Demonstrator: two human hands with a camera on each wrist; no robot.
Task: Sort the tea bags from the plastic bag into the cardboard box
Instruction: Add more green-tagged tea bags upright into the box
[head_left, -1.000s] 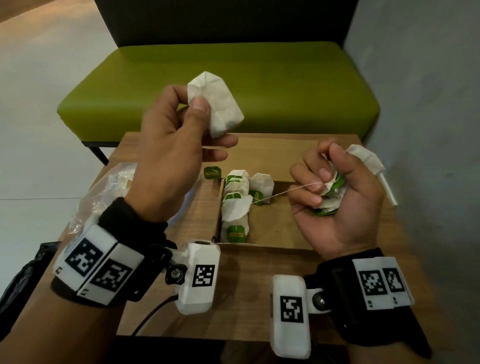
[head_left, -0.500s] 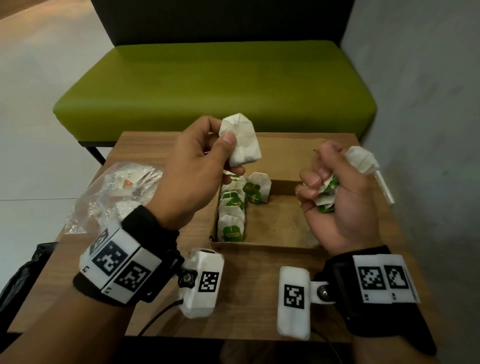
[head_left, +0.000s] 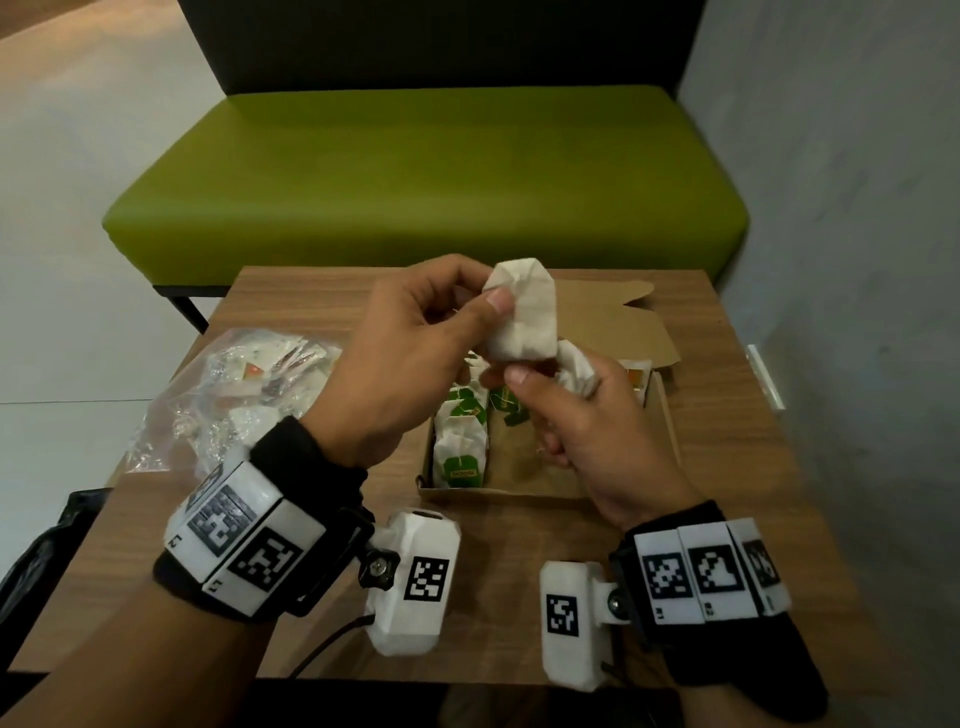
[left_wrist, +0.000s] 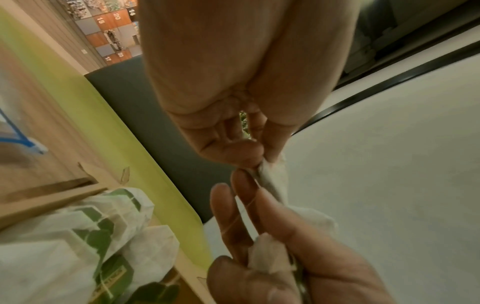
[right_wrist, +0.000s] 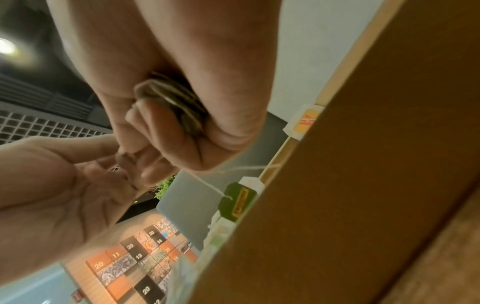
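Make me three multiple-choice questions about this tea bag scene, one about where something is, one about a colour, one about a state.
1. Where does the plastic bag lie?
A. On the table left of the cardboard box
B. Inside the box
C. On the bench

2. What colour is the bench seat?
A. Red
B. Green
C. Blue

3. What is the left hand doing?
A. Resting flat on the table
B. Reaching into the plastic bag
C. Pinching a white tea bag above the box

Answers:
1 A: the head view shows it on the wood beside the box.
2 B: the cushion is olive green.
3 C: thumb and fingers hold it aloft.
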